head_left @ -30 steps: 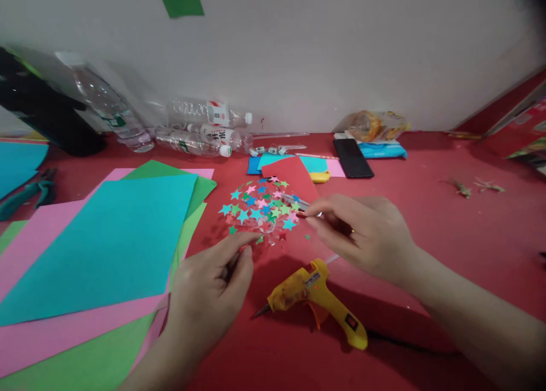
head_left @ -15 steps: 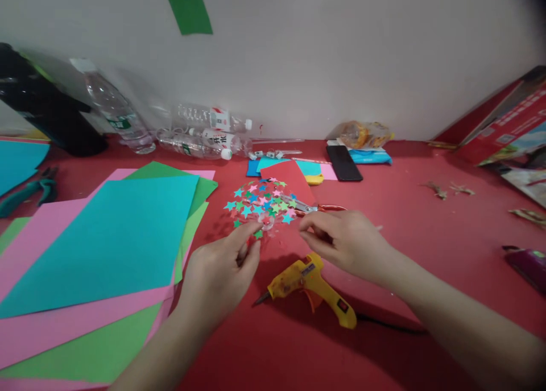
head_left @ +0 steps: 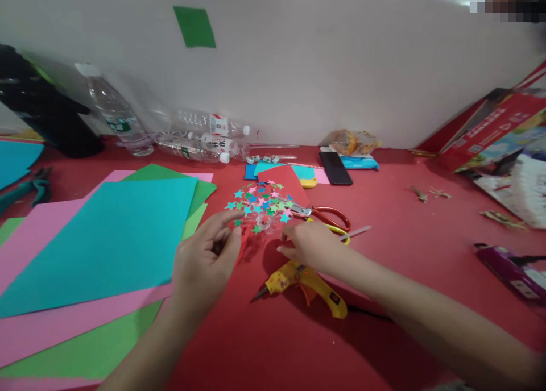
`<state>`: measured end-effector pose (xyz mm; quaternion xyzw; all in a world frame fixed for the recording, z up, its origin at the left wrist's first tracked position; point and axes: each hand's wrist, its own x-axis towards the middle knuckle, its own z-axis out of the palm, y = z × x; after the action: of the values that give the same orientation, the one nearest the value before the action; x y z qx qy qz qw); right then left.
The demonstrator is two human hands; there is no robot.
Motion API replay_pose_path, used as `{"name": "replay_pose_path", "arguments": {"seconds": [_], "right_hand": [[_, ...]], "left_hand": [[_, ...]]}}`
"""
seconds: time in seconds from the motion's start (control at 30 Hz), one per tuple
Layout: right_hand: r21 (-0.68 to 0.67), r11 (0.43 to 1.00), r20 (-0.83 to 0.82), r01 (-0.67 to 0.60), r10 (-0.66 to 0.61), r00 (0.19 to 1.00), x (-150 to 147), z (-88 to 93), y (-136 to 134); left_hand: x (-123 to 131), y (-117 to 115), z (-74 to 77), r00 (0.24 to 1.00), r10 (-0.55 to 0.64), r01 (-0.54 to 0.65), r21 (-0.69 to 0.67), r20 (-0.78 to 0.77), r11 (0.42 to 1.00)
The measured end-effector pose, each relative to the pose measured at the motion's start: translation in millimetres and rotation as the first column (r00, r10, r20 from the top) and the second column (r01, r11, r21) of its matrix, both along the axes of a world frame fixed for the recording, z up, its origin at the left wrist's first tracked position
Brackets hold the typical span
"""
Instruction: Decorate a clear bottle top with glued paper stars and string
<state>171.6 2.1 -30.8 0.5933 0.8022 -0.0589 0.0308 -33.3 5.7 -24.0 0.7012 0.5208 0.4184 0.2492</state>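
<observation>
My left hand [head_left: 209, 254] is closed, thumb and forefinger curled together, on a thin red piece [head_left: 244, 240] that shows beside the fingertips; its shape is mostly hidden. Beyond it lies a cluster of small paper stars [head_left: 256, 208] in blue, green and pink, around a clear plastic piece [head_left: 263, 223]. My right hand [head_left: 309, 243] hovers above the yellow glue gun [head_left: 315, 286], fingers bent and apart, nothing visible between them. Behind that hand are red-handled scissors [head_left: 330, 216] and a yellow-handled pair [head_left: 341, 232], partly covered. A pale glue stick [head_left: 356, 233] lies alongside.
Stacked coloured sheets [head_left: 106, 237] cover the left side, with teal pliers [head_left: 29, 192] beyond. Clear plastic bottles [head_left: 200, 144], a black flask [head_left: 51, 107] and a phone [head_left: 336, 168] line the wall. A purple tool [head_left: 509, 271] lies at right.
My left hand has drawn back left from the stars. My right hand has moved left and down over the glue gun, uncovering the scissors' handles. The view has shifted slightly right.
</observation>
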Motion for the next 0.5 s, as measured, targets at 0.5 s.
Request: {"name": "replay_pose_path", "arguments": {"seconds": [0.5], "right_hand": [[0.026,1.0,0.057,-0.001,0.0,0.998,-16,-13.0,4]], "left_hand": [[-3,-3,1.8,0.998,-0.018,0.019,-0.011,0.064,1.0]]}}
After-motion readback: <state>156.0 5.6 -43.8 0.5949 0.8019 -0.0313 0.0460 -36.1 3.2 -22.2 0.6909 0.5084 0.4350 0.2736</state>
